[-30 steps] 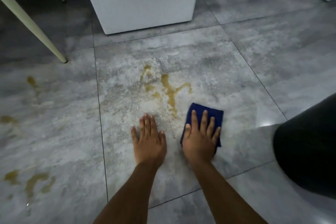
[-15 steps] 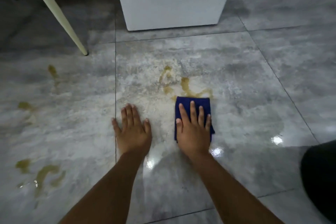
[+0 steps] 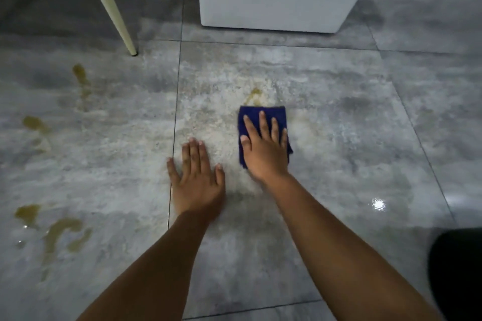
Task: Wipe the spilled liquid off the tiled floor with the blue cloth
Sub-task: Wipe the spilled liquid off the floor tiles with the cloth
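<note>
Forearms reach forward over the tiled floor (image 3: pixel 339 117). The left hand (image 3: pixel 197 177) lies flat, fingers spread. The right hand (image 3: pixel 264 146), fingers splayed, presses the blue cloth (image 3: pixel 263 114), which has moved forward over most of the central spilled liquid (image 3: pixel 254 94); only its far tip shows.

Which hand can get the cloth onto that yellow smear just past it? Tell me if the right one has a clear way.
Probably yes. The right hand lies flat on the blue cloth, and the smear sits just beyond the cloth's far edge on bare tile, with nothing between. The left hand rests aside.
</note>
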`<state>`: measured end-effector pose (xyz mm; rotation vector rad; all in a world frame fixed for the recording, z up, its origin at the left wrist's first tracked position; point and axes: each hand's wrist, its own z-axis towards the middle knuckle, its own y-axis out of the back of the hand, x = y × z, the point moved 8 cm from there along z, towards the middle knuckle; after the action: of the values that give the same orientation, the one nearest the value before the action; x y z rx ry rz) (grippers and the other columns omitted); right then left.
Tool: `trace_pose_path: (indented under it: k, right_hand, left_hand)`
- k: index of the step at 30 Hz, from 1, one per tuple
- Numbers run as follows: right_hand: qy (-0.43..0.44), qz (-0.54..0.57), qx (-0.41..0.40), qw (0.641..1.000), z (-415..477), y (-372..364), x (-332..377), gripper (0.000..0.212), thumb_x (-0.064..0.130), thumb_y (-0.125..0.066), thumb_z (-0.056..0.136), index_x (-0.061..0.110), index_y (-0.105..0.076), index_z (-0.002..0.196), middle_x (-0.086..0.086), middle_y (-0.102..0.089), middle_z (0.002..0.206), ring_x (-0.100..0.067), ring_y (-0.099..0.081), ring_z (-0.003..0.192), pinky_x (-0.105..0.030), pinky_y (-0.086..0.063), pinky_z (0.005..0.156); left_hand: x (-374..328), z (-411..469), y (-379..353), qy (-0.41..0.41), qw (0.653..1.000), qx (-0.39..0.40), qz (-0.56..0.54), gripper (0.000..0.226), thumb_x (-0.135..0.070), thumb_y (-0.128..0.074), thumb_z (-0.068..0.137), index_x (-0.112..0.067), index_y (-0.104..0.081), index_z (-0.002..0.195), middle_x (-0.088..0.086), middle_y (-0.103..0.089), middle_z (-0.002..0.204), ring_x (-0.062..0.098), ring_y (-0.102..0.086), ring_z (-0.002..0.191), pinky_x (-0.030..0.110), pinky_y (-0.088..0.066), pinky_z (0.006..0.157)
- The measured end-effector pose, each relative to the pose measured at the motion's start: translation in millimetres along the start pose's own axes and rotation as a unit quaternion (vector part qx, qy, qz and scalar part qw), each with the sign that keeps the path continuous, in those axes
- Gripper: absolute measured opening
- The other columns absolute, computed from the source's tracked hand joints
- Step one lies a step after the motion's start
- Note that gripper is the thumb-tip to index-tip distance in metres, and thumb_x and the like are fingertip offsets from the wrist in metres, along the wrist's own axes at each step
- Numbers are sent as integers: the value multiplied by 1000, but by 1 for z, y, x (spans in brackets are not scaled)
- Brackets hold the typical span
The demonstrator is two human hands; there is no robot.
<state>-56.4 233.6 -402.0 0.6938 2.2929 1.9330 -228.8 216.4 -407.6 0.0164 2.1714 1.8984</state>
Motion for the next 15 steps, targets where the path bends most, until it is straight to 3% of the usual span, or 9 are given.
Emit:
trace_pose_path:
  k: [4,8,13,15]
  right_hand:
    - [-48,-5,-15,999,52,20,-41,53,49,-18,101,38,-7,151,2,3,162,-28,2,148,-49,1,118]
    - [-90,1,-15,996,15,25,-83,53,47,-20,101,39,-6,151,2,4,162,-28,4,148,-50,2,118]
    - [99,0,27,995,-12,-7,9,51,45,-22,101,44,-8,149,6,6,162,-23,8,147,-45,10,115]
    - [115,-3,28,993,25,-4,38,50,43,-23,101,42,-11,150,4,2,162,-25,4,148,-48,7,116]
  left_hand:
    - [3,1,-1,-1,1000,-6,3,67,-48,-2,94,-15,9,151,3,11,160,14,16,146,48,14,117]
    - [0,3,2,1,1000,-3,6,68,-46,-1,92,-14,8,152,4,10,161,16,14,147,49,14,116]
    - [0,2,3,1,1000,-1,20,68,-46,2,93,-12,8,152,6,10,161,18,13,148,50,10,117]
    - [0,1,2,2,1000,-2,14,67,-46,2,93,-13,10,151,6,12,161,17,15,147,50,10,117]
